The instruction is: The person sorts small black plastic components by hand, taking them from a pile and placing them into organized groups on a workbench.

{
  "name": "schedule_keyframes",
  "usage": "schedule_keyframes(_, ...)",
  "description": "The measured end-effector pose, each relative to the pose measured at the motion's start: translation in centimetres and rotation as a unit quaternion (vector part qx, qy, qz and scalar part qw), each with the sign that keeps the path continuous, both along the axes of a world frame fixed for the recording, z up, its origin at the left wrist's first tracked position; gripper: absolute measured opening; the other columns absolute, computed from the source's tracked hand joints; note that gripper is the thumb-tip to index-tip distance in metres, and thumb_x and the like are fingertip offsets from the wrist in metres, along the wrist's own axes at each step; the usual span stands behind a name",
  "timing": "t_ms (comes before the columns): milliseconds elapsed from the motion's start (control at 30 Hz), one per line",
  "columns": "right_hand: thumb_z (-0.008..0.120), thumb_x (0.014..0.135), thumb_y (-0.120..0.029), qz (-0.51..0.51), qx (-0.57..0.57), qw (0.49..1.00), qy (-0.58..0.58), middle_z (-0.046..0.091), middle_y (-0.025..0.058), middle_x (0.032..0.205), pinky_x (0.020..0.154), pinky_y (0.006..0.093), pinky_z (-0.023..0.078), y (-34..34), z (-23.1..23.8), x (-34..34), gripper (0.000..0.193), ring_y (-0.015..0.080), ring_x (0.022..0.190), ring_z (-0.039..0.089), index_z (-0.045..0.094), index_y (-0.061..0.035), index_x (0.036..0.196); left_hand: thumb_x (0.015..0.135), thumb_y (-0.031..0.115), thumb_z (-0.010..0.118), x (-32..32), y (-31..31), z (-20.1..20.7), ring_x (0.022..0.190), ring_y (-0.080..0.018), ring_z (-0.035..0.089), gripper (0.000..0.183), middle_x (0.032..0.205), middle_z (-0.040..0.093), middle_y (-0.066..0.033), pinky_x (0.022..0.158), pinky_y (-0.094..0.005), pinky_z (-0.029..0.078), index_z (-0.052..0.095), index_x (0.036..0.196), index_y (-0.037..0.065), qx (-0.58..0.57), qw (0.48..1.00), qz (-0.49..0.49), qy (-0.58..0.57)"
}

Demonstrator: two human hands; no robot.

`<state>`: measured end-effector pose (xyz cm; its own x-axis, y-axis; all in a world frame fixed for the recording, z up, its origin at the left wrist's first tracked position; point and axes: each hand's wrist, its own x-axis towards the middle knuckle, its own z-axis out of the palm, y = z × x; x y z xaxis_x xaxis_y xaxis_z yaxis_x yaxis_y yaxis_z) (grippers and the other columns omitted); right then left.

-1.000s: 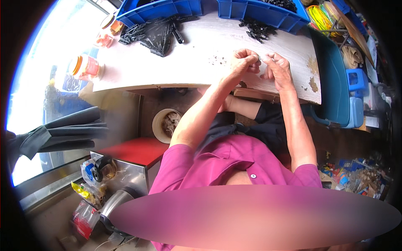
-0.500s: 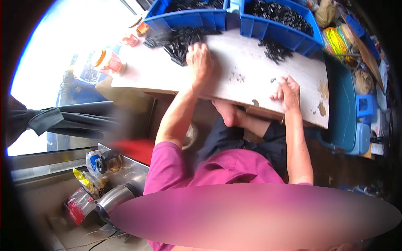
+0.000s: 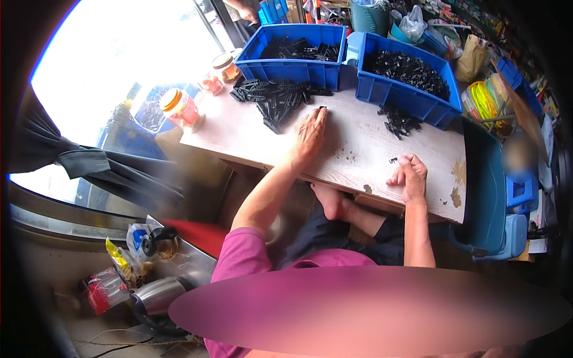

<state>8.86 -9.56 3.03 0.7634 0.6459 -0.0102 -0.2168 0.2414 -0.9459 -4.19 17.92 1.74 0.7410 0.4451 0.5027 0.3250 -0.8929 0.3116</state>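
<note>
My left hand [image 3: 310,134] reaches over the white table, just right of a pile of long black plastic pieces [image 3: 277,101]. Its fingers are stretched close together, and a black plastic piece [image 3: 323,108] shows at their tips. My right hand [image 3: 413,178] rests near the table's front right, closed with the fingers curled in. Whatever it holds, if anything, is hidden. Beside its index finger is a tiny black part [image 3: 393,160]. Farther back lies a heap of small black parts [image 3: 399,122].
Two blue bins, one with long black pieces [image 3: 289,74] and one with small ones [image 3: 382,89], line the table's back. Jars [image 3: 179,109] stand at the left. A teal tub [image 3: 483,179] adjoins the right edge. Another person's hand [image 3: 248,13] shows at the back.
The view has shifted, so the table sits lower. My left hand has come off the long black pieces, slightly right and nearer, with a black piece at its fingertips. My right hand stays put, closed.
</note>
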Motion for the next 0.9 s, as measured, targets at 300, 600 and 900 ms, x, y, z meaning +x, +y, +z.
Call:
schedule_keyframes(300, 0.064, 0.088, -0.02, -0.011, -0.019, 1.0, 0.001, 0.042, 0.0004, 0.046, 0.044, 0.032, 0.053, -0.1, -0.1, -0.6, 0.016, 0.0113, 0.039, 0.045, 0.056, -0.0067, 0.084, 0.08, 0.024, 0.064, 0.2, 1.1, -1.7, 0.101, -0.0306, 0.052, 0.024, 0.101, 0.059, -0.012, 0.08, -0.0457, 0.042, 0.062, 0.096, 0.008, 0.094, 0.986, 0.131, -0.033)
schedule_keyframes(600, 0.064, 0.088, -0.02, -0.024, 0.007, 1.0, -0.004, 0.044, 0.0002, 0.048, 0.049, 0.0361, 0.057, -0.2, -0.4, 0.0, 0.013, 0.0128, 0.045, 0.051, 0.061, -0.0073, 0.091, 0.084, 0.014, 0.068, 0.8, -4.3, -0.6, 0.078, -0.0267, 0.062, 0.021, 0.085, 0.064, -0.0159, 0.073, -0.0378, 0.048, 0.06, 0.098, 0.0, -0.293, 0.916, -0.04, -0.27)
schedule_keyframes(900, 0.064, 0.088, -0.019, -0.041, 0.029, 0.999, 0.004, 0.045, 0.0002, 0.049, 0.048, 0.0383, 0.057, -0.3, -0.4, -0.2, 0.014, 0.014, 0.047, 0.053, 0.063, -0.007, 0.094, 0.088, 0.008, 0.066, 1.2, -11.9, -1.0, 0.066, -0.0099, 0.057, 0.029, 0.085, 0.061, -0.0056, 0.06, -0.0224, 0.05, 0.055, 0.113, 0.0, -0.621, 0.711, -0.134, -0.301)
